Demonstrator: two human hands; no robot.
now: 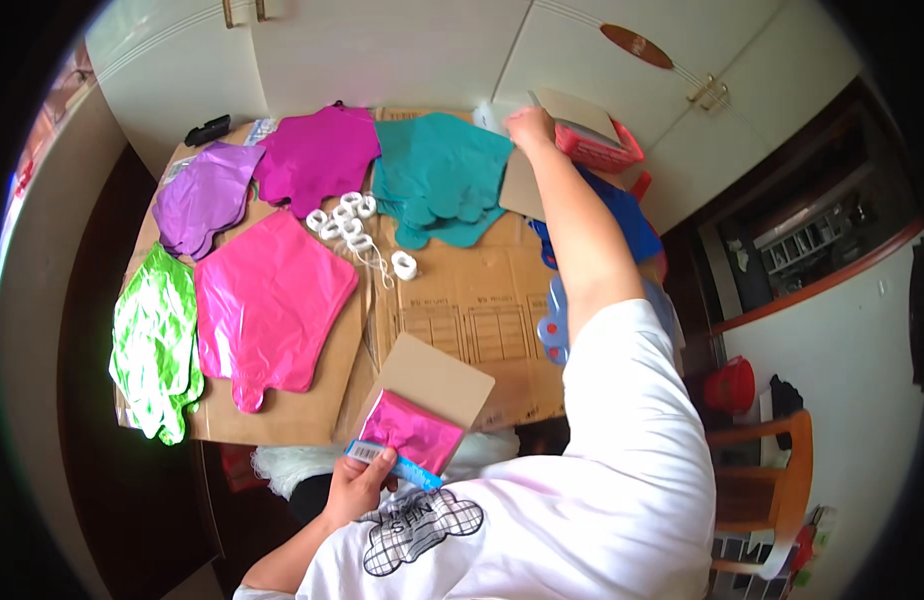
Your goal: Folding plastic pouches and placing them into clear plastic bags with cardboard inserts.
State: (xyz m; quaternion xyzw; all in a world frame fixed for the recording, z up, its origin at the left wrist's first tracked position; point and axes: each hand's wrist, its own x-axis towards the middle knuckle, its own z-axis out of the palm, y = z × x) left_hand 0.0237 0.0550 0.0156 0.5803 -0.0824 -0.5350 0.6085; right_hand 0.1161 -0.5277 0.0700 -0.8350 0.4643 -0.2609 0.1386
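Note:
My left hand (pixel 360 488) grips a clear packet by its blue header strip (pixel 422 476). In the packet lies a folded bright pink foil balloon (pixel 414 430), with a tan card (pixel 437 378) sticking out beyond it. My right arm stretches to the far side of the table, where my right hand (pixel 531 128) is closed beside a red basket (pixel 600 152) holding cards. A whitish see-through item (pixel 489 117) is next to that hand; the fingers' grip is too small to make out. Several white ribbon rolls (pixel 357 215) lie mid-table, one (pixel 404 265) apart with loose ribbon.
Flat foil balloons lie around the cardboard-covered table (pixel 452 300): green (pixel 154 340), pink (pixel 272 300), lilac (pixel 207 198), magenta (pixel 319 155), teal (pixel 442 175) and blue (pixel 627 220). A black object (pixel 208 130) lies far left. White cabinets (pixel 382 50) stand behind; a wooden chair (pixel 782 480) is right.

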